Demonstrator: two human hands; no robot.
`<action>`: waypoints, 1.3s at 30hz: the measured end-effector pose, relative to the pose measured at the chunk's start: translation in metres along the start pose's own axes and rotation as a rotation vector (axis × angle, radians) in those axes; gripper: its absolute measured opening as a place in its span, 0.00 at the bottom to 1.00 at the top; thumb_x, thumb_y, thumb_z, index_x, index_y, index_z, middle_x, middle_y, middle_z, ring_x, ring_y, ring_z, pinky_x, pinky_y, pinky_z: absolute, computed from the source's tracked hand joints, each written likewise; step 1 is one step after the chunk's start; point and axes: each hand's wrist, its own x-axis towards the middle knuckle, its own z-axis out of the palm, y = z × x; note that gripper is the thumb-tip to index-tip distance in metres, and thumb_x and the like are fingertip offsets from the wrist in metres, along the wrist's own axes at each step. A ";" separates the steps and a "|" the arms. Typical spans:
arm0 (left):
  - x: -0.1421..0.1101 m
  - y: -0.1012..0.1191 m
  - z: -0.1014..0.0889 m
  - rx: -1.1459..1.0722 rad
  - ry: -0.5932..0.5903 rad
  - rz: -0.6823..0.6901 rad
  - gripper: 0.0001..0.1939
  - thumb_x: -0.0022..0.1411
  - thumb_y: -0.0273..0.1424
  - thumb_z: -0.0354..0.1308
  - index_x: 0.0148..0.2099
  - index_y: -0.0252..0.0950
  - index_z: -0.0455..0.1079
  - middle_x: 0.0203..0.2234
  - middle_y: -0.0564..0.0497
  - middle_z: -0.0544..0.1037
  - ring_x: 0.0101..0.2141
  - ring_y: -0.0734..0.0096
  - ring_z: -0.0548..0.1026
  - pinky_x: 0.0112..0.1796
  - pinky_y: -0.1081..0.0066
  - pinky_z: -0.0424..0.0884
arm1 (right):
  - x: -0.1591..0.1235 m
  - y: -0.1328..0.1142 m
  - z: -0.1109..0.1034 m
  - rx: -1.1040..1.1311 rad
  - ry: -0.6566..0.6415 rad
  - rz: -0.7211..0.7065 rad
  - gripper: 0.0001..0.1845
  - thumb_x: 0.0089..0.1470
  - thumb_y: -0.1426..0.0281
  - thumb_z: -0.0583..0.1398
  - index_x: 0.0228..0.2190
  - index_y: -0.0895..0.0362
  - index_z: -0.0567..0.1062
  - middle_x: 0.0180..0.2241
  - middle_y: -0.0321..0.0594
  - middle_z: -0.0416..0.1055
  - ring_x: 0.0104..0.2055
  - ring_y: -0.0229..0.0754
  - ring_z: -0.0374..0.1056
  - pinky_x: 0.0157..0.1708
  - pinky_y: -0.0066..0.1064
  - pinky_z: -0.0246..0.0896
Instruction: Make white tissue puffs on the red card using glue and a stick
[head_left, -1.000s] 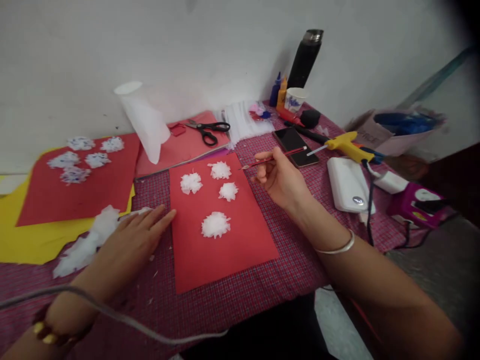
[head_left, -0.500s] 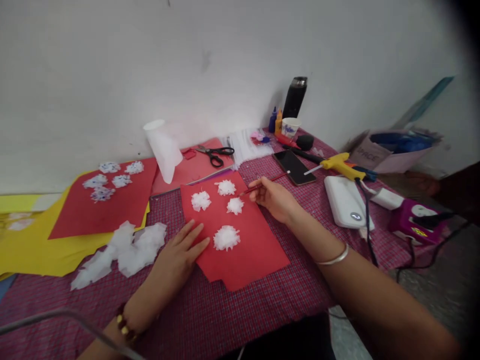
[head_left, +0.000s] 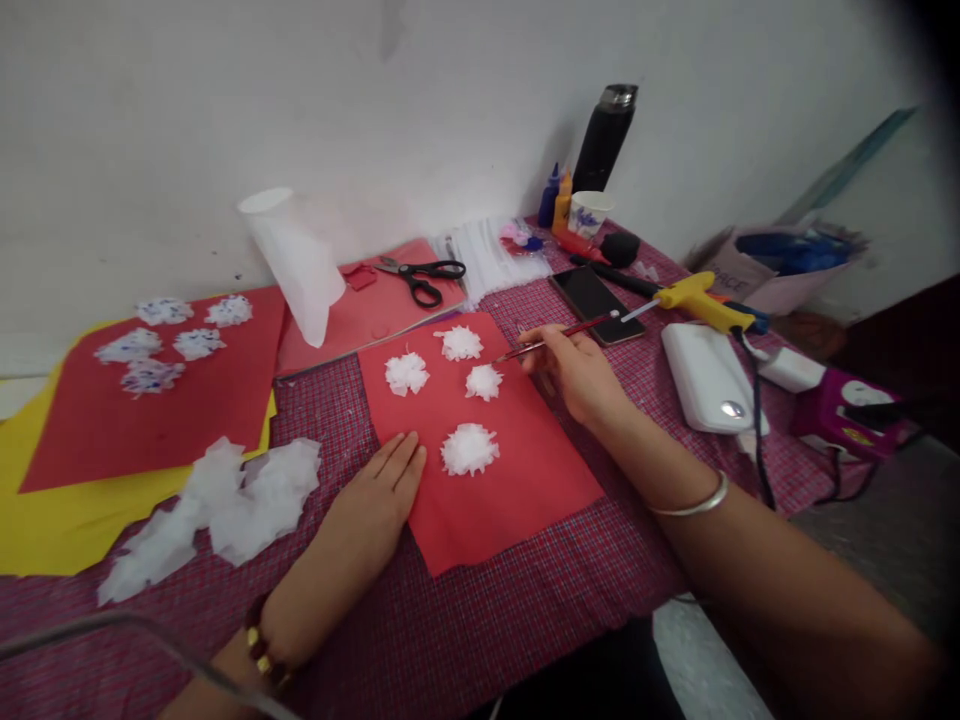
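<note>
My right hand [head_left: 574, 370] pinches a thin red paintbrush [head_left: 577, 328], its tip close to a small white tissue-paper flower [head_left: 484, 381]. That flower lies with several others, among them a larger white flower [head_left: 469, 449], on a sheet of red paper [head_left: 517, 510]. My left hand [head_left: 379, 500] rests flat, its fingertips on the paper's left edge and its fingers stretched out. Crumpled white tissue paper [head_left: 262, 500] lies to the left of this hand.
Blue-speckled flowers lie on another red sheet [head_left: 97, 430] at the left. Behind stand a white paper roll [head_left: 292, 260] and scissors [head_left: 424, 285]. On the right are a phone [head_left: 592, 300], a yellow glue gun [head_left: 701, 300], a white power bank [head_left: 709, 380], a paper cup [head_left: 590, 212] and a black bottle [head_left: 606, 140].
My right hand has drawn the paintbrush slightly back from the small flower. My left hand's fingers have come closer together at the paper's edge. The camera view has shifted.
</note>
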 end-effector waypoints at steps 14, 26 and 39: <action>0.002 0.033 -0.022 -0.306 0.226 0.231 0.20 0.69 0.21 0.44 0.52 0.36 0.74 0.50 0.49 0.81 0.49 0.65 0.77 0.53 0.63 0.66 | -0.032 -0.019 0.031 -0.364 -0.388 -0.301 0.19 0.68 0.58 0.52 0.38 0.55 0.78 0.30 0.39 0.77 0.35 0.40 0.74 0.41 0.36 0.67; 0.002 0.014 -0.039 -0.723 0.098 0.128 0.19 0.72 0.44 0.50 0.54 0.40 0.73 0.50 0.49 0.81 0.51 0.66 0.77 0.56 0.63 0.70 | -0.030 0.007 0.032 -0.253 -0.415 -0.199 0.08 0.66 0.65 0.55 0.40 0.54 0.73 0.32 0.37 0.77 0.32 0.38 0.74 0.35 0.33 0.70; 0.003 0.001 -0.011 -0.254 0.209 -0.121 0.17 0.69 0.31 0.52 0.56 0.32 0.72 0.56 0.41 0.77 0.54 0.53 0.76 0.60 0.49 0.60 | -0.024 0.005 0.023 -0.131 -0.381 -0.153 0.14 0.67 0.61 0.53 0.40 0.56 0.75 0.30 0.38 0.78 0.28 0.38 0.73 0.32 0.33 0.69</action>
